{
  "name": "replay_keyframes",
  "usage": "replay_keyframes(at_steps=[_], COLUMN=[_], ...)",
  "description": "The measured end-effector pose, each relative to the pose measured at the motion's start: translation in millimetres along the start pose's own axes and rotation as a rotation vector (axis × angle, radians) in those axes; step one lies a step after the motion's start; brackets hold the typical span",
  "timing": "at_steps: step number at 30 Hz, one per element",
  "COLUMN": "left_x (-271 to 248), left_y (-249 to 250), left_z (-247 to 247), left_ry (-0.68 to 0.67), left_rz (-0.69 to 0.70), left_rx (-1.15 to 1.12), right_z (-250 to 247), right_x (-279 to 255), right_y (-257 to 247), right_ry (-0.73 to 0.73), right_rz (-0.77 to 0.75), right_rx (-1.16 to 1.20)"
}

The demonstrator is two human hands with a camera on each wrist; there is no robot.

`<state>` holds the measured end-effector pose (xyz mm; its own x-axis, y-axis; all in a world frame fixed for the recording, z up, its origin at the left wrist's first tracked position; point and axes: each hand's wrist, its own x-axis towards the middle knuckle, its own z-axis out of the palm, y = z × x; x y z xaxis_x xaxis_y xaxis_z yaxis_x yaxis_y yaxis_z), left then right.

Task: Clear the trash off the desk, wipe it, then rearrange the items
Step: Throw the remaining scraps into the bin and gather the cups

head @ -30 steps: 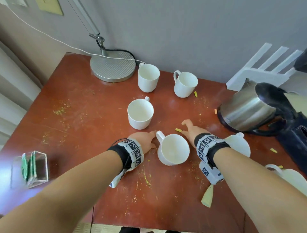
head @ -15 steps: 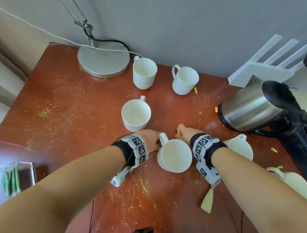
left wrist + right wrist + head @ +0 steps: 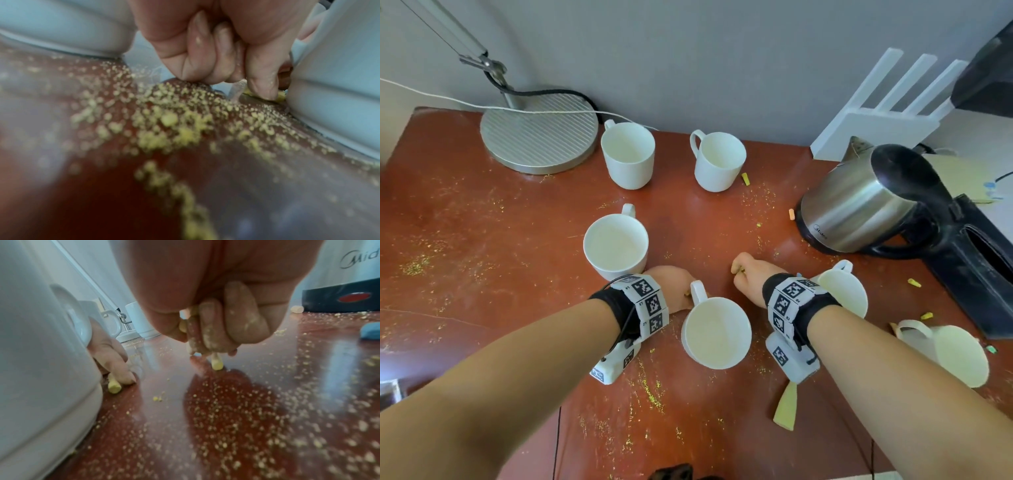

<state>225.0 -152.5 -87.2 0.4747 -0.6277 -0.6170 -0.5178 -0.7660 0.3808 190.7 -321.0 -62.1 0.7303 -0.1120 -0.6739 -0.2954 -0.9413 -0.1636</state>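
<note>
My right hand pinches a yellow snack piece just off the red desk, others already bunched inside to save trips, while my left hand pins another piece by the near mug.

The right hand, open beside a yellow crumb piece a second ago, has curled its grip round that piece beyond the nearest mug.

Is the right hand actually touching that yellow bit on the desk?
Touching. The right wrist view shows the right hand with fingertips pinched on the top of the yellow piece.
</note>
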Motion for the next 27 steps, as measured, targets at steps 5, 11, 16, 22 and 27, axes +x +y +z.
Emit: replay_keyframes(at_steps=[5,11,16,22,27], left_x=[2.3,1.2,-11.3,-28.4,-42.9], left_y=[-1.4,5.8,3.9,9.9,9.9], left_z=[3.0,-0.2,-2.2,8.7,18.6], left_ry=[0.008,0.034,0.098,0.021,0.012], left_rz=[-0.006,-0.013,-0.029,-0.115,-0.198], left_rx=[0.025,0.038,0.061,0.359,0.425], right_z=[-0.8,-1.4,2.0,19.6,26.0], right_x=[0.4,1.4,5.2,5.1,3.3], right_y=[4.5,11.4,12.9,9.7,2.1], right_ry=[0.023,0.118,0.154,0.138,0.113], right_rz=[-0.015,0.039,0.158,0.146,0.035], right_rx=[0.029,0.088,0.146,0.095,-0.092])
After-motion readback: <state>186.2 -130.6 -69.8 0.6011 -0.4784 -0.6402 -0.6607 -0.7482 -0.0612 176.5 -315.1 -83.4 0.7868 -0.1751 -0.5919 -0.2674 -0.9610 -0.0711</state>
